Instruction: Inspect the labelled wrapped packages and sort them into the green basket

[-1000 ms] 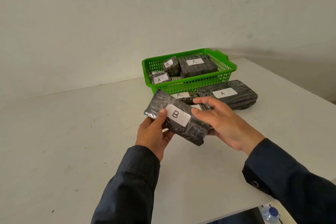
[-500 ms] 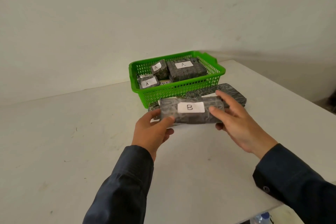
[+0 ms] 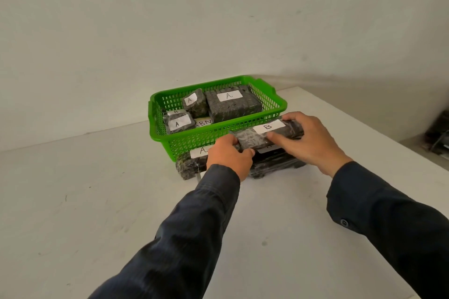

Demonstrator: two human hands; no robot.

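Both hands hold a long dark wrapped package labelled B [image 3: 252,137] level, just in front of the green basket's near wall. My left hand [image 3: 228,155] grips its left end and my right hand [image 3: 308,138] covers its right end. The green basket [image 3: 194,139] stands at the back of the white table and holds several wrapped packages, among them a large one labelled A [image 3: 233,104] and a small one labelled A [image 3: 179,122]. Under my hands, on the table, lie a package labelled A [image 3: 192,162] and a darker wrapped package [image 3: 274,165], partly hidden.
The white table [image 3: 97,201] ends at a right edge near my right sleeve. A plain wall rises close behind the basket. Dark objects [image 3: 439,133] sit on the floor at the far right.
Both hands carried the B package away from me and to the right, toward the basket. It turned from tilted to level and now lies over the packages on the table.
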